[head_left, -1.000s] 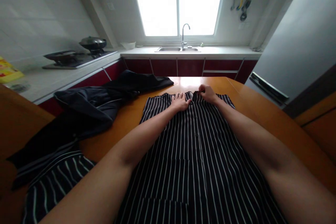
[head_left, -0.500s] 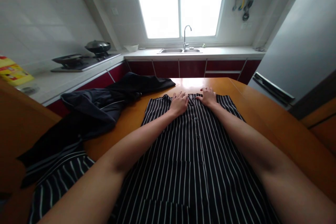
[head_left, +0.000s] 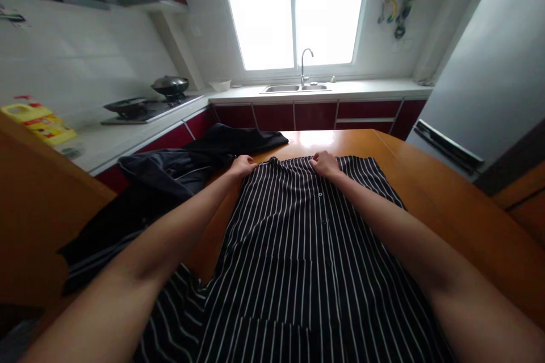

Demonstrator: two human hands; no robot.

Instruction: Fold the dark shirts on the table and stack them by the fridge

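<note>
A black button-up shirt point(head_left: 281, 227) with white stripes lies spread over the wooden table, its buttons running down the front and one sleeve point(head_left: 176, 309) lying out at the left. My left hand point(head_left: 243, 165) pinches the shirt's far left corner between closed fingers. Near the middle of the far edge, my right hand point(head_left: 326, 164) is closed on the gathered cloth. Small folds run along the edge between both hands. The near end of the shirt passes out of view at the bottom.
Dark clothing point(head_left: 170, 176) lies heaped on the left of the wooden table point(head_left: 438, 204). Beyond it are a stove point(head_left: 157, 110) with pans, a yellow jug point(head_left: 40, 123) and a sink point(head_left: 281, 89) below the window. A silver fridge point(head_left: 489, 79) stands at the right.
My left hand has moved left from near the middle of the far edge to the corner, where it grips the cloth. My right hand has shifted slightly left and its fingers have closed.
</note>
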